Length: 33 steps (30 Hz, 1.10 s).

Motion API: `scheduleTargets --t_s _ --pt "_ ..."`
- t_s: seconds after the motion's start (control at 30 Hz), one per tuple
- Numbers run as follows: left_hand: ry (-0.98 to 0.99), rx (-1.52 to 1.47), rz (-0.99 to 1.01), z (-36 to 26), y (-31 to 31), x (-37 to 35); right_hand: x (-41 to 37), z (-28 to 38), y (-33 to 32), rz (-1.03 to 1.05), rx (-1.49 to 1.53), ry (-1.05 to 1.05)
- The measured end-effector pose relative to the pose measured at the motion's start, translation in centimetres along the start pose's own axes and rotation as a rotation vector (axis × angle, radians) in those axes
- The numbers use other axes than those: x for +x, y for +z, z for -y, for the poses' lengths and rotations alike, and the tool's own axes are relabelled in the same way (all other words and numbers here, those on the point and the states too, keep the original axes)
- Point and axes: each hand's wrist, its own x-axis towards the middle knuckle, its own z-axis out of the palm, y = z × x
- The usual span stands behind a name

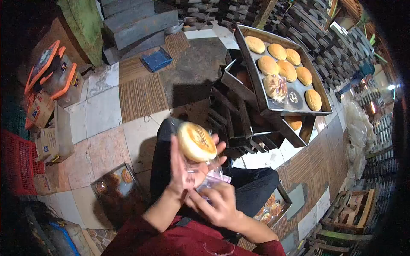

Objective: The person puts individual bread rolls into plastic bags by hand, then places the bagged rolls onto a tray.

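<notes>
Holding round bun [196,143] in left hand [187,177], fingers loosely spread, left of and below top tray [294,110]; no clear long axis. Pinching plastic wrapper [213,182] in curled right hand [217,205], farther from tray than bun.

A tiled floor [102,110] is spreading out, light squares alternating with striped brown ones. A blue tray [157,60] is lying directly on it.

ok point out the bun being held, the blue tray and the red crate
bun [200,135]: head view, on its browned face
blue tray [157,60]: head view, on its bare inside
red crate [19,158]: head view, on its mesh side
</notes>
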Motion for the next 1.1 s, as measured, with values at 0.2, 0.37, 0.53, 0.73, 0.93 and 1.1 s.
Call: scheduleTargets --t_s 0.2,0.37,0.53,0.73,0.93,1.1 --pt "0.29 0.088 0.463 -1.3 4.6 0.2 -0.3 -1.3 -2.0 -0.148 0.781 0.586" --pt "0.239 0.054 0.226 -0.5 3.5 0.7 -1.4 -2.0 -0.4 -0.127 0.468 0.318" --pt "0.208 0.096 0.182 -0.3 2.2 0.9 -1.1 -1.9 -0.2 -0.149 0.333 0.462" --pt "0.238 0.105 0.069 -0.3 3.4 0.9 -1.6 -2.7 0.4 -0.138 0.737 0.587" --pt "0.117 -0.063 0.019 -0.4 1.4 1.3 -0.8 -2.1 -0.3 0.219 0.328 0.491" --pt "0.311 -0.08 -0.155 -1.8 0.9 3.8 -3.4 -0.6 -2.3 0.867 1.236 0.003"
